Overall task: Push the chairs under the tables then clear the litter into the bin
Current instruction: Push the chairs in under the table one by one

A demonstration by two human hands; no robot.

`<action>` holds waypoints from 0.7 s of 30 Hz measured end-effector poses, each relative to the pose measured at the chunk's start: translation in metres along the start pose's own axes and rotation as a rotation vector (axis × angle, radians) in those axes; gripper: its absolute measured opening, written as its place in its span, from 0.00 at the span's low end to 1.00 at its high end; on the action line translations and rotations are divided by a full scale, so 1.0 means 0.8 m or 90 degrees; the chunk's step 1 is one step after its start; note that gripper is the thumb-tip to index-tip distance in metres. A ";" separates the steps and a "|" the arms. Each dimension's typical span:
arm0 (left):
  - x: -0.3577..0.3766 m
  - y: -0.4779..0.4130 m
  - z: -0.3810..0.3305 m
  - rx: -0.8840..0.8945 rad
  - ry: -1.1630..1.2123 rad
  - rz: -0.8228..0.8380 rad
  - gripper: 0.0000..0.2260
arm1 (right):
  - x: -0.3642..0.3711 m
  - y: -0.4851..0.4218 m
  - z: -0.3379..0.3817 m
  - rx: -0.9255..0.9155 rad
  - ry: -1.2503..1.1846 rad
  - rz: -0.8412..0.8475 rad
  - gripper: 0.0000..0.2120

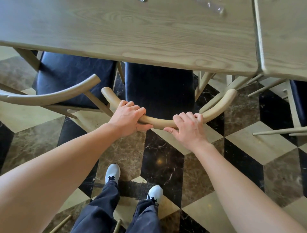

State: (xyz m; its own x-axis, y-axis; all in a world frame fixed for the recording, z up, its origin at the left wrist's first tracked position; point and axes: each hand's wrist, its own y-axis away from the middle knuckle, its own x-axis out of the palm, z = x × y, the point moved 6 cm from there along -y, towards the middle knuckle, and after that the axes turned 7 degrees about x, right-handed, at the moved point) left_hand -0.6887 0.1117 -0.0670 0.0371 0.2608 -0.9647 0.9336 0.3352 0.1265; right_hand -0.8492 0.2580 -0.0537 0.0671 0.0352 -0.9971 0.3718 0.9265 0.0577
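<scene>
A wooden chair with a dark blue seat stands in front of me, its seat partly under the edge of the wooden table. Its curved backrest rail runs from left to right. My left hand grips the rail left of its middle, fingers curled over the top. My right hand grips the rail right of its middle. A crumpled clear plastic wrapper lies on the table at the far right. A small scrap of litter shows at the top edge.
A second chair with a blue seat stands to the left, its curved rail close to mine. A second table adjoins on the right, with another chair beneath it. The floor has dark and cream marble tiles.
</scene>
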 end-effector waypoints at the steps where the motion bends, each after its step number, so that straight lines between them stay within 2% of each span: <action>1: -0.001 -0.004 0.000 0.001 0.002 -0.002 0.31 | 0.000 -0.003 -0.003 0.000 0.001 0.003 0.31; 3: -0.003 -0.010 0.002 0.003 0.004 -0.002 0.31 | -0.001 -0.010 -0.006 0.000 0.003 0.010 0.32; 11: -0.006 -0.017 0.021 0.008 -0.001 0.003 0.31 | -0.004 -0.023 0.004 0.008 0.013 -0.008 0.27; 21: -0.015 -0.017 0.040 0.046 0.012 -0.043 0.28 | -0.003 -0.031 0.020 0.032 0.022 0.000 0.26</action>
State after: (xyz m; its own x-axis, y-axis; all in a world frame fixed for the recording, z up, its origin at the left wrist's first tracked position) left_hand -0.6906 0.0749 -0.0648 -0.0323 0.2575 -0.9657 0.9573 0.2858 0.0442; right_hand -0.8441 0.2291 -0.0519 0.0352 0.0488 -0.9982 0.4174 0.9068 0.0590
